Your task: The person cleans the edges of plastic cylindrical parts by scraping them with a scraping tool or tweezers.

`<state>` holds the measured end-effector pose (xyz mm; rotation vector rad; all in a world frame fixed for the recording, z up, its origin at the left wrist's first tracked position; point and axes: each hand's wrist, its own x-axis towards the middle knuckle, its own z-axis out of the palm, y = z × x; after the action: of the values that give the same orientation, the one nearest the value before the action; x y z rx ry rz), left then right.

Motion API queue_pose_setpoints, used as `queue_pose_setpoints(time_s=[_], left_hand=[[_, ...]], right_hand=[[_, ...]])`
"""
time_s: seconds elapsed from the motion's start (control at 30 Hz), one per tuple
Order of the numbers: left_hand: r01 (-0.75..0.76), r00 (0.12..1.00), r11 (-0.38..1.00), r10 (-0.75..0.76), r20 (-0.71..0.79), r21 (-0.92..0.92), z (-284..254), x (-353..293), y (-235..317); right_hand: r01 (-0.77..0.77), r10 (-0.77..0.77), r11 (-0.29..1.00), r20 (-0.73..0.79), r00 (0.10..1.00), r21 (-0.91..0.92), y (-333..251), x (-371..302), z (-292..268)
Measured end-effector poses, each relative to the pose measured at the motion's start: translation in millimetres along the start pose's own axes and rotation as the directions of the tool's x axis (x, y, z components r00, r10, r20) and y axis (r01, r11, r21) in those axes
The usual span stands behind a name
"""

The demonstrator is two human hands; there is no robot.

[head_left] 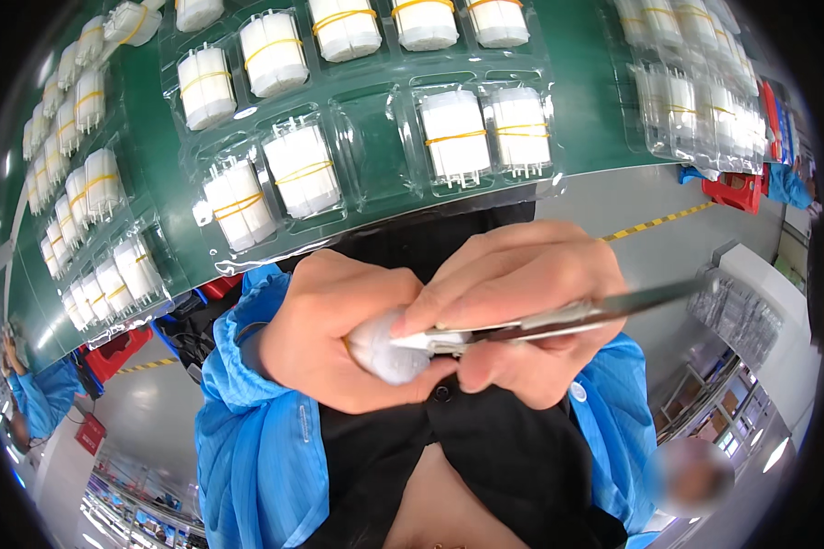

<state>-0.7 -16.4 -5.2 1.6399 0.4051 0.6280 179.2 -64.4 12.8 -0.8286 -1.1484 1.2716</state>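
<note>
My left hand (325, 320) is closed around a white bundle (395, 359) with a rounded, cloudy end, which looks like the banded bundles in the trays. A bit of yellow band shows beside my fingers. In my right hand (540, 284) are slim metal tweezers (572, 320), gripped between thumb and fingers. Their tips touch or nearly touch the end of the bundle; blur hides the exact contact. Both hands are close together in front of my chest, just off the near table edge. A clear plastic tray (372, 151) on the table holds white bundles with yellow bands around them.
Further trays of white bundles (101, 183) lie on the green table (142, 119) at the left. Stacked clear trays (696, 101) are at its right end. A red crate (737, 190) stands beyond. Another person's blue sleeve (50, 398) shows at far left.
</note>
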Motion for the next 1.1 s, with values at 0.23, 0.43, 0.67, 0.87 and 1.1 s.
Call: queue_pose_setpoints(time_s=[0.23, 0.43, 0.67, 0.87, 1.1], left_hand=[[0.154, 0.988, 0.970, -0.146, -0.055, 0.189, 1, 6, 5], [0.173, 0.963, 0.984, -0.160, -0.217, 0.041, 9, 4, 3], [0.083, 0.996, 0.995, -0.084, -0.020, -0.051, 6, 12, 3], [0.024, 0.983, 0.994, -0.044, -0.177, -0.109, 7, -16, 0], [0.000, 0.977, 0.983, -0.040, -0.210, -0.185, 3, -34, -6]], right_hand=[[0.240, -0.242, 0.941, 0.021, 0.970, -0.240, 17, 5, -3], [0.167, -0.173, 0.985, -0.154, 0.973, -0.047, 8, -1, -4], [0.140, -0.200, 0.965, -0.280, 0.939, -0.222, 2, -12, -3], [0.031, -0.105, 0.964, -0.271, 0.957, -0.263, 3, -4, 15], [0.044, -0.065, 0.979, -0.097, 0.993, -0.200, 9, 0, 22]])
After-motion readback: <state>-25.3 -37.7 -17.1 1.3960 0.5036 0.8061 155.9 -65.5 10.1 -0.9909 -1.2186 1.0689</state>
